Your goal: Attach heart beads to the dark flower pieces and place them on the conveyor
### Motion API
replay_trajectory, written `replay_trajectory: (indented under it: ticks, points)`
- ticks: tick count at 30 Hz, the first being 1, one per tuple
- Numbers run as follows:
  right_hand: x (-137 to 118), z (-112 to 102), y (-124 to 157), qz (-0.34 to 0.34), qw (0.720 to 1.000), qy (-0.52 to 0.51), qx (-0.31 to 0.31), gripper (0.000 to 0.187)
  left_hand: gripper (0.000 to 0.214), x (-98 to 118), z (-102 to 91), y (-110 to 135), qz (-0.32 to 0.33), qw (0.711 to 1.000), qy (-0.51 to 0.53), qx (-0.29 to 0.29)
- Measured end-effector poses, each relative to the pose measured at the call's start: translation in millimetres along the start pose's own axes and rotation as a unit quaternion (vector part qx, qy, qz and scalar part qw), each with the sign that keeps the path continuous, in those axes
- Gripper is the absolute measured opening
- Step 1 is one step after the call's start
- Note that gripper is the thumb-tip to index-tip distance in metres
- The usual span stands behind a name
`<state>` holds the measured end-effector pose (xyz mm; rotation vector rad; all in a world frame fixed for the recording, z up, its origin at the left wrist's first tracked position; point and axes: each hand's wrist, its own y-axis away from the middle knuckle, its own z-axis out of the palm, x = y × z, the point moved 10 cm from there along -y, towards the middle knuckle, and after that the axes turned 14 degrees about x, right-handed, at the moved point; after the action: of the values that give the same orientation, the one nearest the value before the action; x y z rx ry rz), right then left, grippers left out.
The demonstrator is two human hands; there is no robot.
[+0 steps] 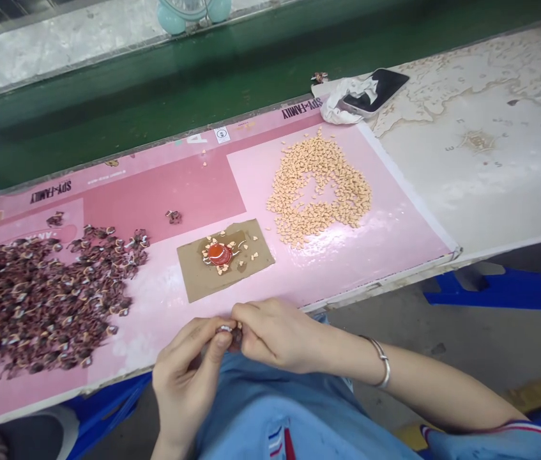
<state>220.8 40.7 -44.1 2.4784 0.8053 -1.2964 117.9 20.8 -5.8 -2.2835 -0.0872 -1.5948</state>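
At the bottom centre of my feed, a blue shirt (260,415) fills the nearest part of the view. Just above it I have the left hand (181,377) and the right hand (282,335) drawn together, almost touching. The left fingers (200,329) are closed in a pinch, thumb against index, on a small dark piece (236,335) with a pale bit showing at its side. The right fingers (246,313) are bent and nearly closed, their tips pressed to the piece's other side; they cover so much that I can't make out its full shape. A silver bracelet (384,367) circles the right wrist.

Beyond the hands, on the pink desk (347,275), a heap of dark pieces (45,306) spreads across the left of the frame. At centre I see a brown card (198,287) bearing a glossy red blob (219,254) with tan bits around it. Farther up, right of centre, many small tan pieces (347,185) form a rough ring, and one loose dark clump (173,217) lies left of centre.

Toward the upper right, crumpled white tissue (340,105) partly covers a phone (388,89). A green strip (155,96) crosses behind, with a teal object (172,16) at the top edge.
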Motion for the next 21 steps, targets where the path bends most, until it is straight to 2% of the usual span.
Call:
replay_trajectory:
  ticks: [5,7,11,13,15,17,21]
  points:
    - [-7.6,-19.1,9.4,-0.04,0.988,-0.134,0.061,0.012,0.013,-8.6,2.5,1.6,-0.073,0.995,0.06,0.019]
    - [-9.8,-24.0,11.5,-0.048,0.983,-0.158,0.083,0.015,0.015,-11.4,5.9,1.8,-0.087,0.993,0.074,0.018]
    - [-5.2,-20.8,13.6,0.0,0.972,-0.214,0.093,0.028,0.018,-20.1,9.2,3.6,-0.113,0.99,0.085,0.023]
    - [6.6,-24.0,16.8,0.043,0.964,-0.232,0.124,0.034,0.017,-25.8,5.6,5.2,-0.116,0.99,0.08,0.032]
    - [23.4,-37.6,23.0,0.07,0.963,-0.178,0.189,0.036,0.012,-28.5,-3.2,6.2,-0.084,0.994,0.046,0.045]
    - [38.2,-56.6,31.0,0.072,0.959,-0.1,0.255,0.033,0.007,-26.9,-10.1,7.8,-0.019,0.999,-0.017,0.037]
    - [55.4,-90.2,44.6,0.043,0.937,-0.035,0.344,0.023,0.01,-17.0,-6.8,18.1,0.132,0.984,-0.117,-0.037]
